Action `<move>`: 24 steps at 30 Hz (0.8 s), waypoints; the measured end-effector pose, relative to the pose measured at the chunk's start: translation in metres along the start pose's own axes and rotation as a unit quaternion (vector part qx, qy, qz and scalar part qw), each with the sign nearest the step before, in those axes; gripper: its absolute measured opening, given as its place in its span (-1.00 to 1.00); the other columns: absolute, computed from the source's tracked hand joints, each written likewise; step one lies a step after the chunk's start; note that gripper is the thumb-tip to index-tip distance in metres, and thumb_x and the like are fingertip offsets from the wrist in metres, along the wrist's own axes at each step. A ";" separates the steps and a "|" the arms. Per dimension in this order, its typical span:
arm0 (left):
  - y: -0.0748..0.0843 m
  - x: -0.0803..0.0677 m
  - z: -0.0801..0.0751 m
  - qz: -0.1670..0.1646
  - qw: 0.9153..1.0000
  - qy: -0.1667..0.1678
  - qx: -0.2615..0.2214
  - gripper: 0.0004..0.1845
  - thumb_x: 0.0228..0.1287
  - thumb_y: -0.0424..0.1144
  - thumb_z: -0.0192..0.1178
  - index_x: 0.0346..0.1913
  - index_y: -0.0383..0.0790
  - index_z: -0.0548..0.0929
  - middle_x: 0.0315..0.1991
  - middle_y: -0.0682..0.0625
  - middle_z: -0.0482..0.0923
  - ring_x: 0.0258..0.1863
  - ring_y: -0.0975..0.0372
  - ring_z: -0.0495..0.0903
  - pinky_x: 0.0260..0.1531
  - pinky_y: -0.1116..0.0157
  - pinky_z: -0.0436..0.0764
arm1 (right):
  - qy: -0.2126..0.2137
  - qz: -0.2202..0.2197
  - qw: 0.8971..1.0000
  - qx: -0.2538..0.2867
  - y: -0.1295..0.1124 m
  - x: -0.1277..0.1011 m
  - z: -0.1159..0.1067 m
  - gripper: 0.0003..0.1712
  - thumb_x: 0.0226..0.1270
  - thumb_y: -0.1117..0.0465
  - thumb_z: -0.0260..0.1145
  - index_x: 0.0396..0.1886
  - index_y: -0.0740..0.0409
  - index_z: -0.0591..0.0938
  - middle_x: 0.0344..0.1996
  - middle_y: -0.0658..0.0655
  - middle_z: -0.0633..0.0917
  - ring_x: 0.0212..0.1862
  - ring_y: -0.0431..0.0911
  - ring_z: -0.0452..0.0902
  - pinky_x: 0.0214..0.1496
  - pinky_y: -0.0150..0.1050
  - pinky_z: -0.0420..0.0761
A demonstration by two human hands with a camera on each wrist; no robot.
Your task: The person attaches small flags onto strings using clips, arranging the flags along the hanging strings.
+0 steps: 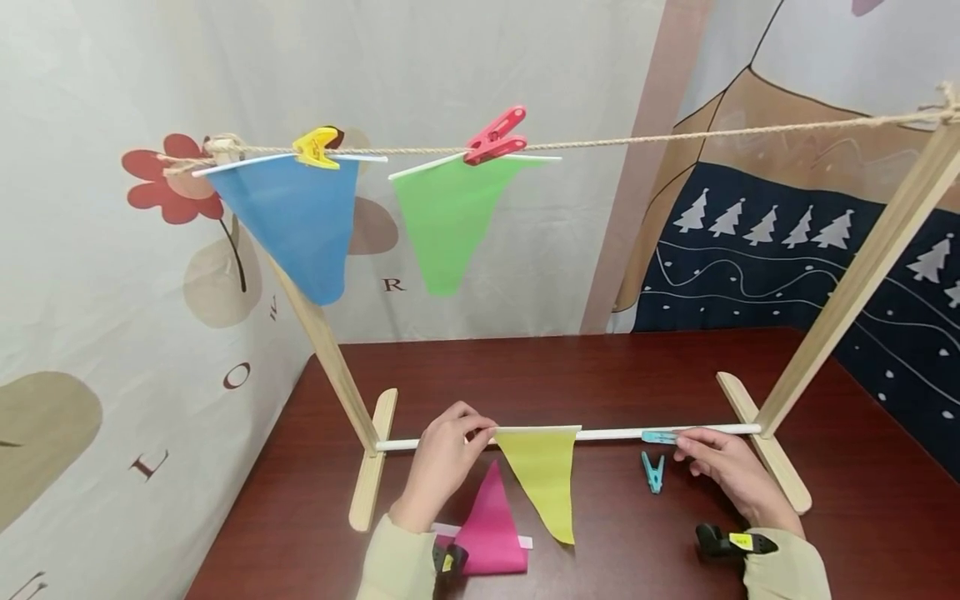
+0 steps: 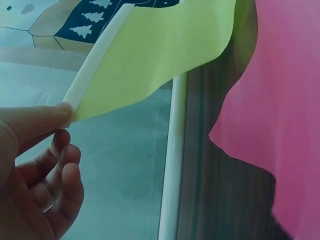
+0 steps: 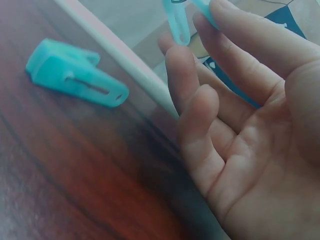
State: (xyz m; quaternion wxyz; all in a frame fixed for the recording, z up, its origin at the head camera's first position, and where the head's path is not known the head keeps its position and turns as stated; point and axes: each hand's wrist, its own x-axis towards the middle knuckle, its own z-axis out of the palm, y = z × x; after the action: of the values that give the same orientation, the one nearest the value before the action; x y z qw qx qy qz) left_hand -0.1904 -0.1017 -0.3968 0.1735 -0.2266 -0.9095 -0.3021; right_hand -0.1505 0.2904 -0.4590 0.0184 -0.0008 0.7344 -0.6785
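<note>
My left hand (image 1: 480, 429) pinches the white top strip of a yellow-green pennant (image 1: 543, 479) at its left corner, just in front of the white rod (image 1: 615, 433) at the frame's base. In the left wrist view the thumb presses that strip (image 2: 82, 85) and the yellow-green pennant (image 2: 160, 50) hangs from it. My right hand (image 1: 684, 442) pinches a teal clothespin (image 1: 660, 437) by the rod, seen at the fingertips (image 3: 177, 22) in the right wrist view. A second teal clothespin (image 1: 653, 472) (image 3: 75, 75) lies on the table near that hand.
A pink pennant (image 1: 491, 525) (image 2: 280, 125) lies on the dark wooden table (image 1: 600, 375). A wooden frame (image 1: 862, 275) carries a rope (image 1: 637, 142) holding a blue pennant (image 1: 296, 225) under a yellow peg (image 1: 317, 147) and a green pennant (image 1: 450, 221) under a red peg (image 1: 495, 136).
</note>
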 end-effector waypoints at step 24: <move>0.001 0.002 -0.001 0.025 0.997 0.066 -0.014 -0.92 0.08 -0.18 0.25 -0.34 0.02 0.70 -0.43 0.28 0.48 -0.49 0.45 0.46 -0.48 0.44 0.43 | -0.059 -0.082 0.992 0.076 -0.014 0.009 0.021 -0.88 0.30 0.35 0.07 -0.26 0.19 0.54 -0.36 0.07 0.54 -0.40 -0.17 0.46 -0.47 -0.36 0.45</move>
State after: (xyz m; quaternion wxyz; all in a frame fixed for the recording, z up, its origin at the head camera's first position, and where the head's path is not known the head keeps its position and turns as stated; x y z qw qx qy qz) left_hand -0.1913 -0.1014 -0.3950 0.2380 -0.2311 -0.8859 -0.3244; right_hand -0.1587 0.2678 -0.4470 0.0063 -0.0996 0.6754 -0.7306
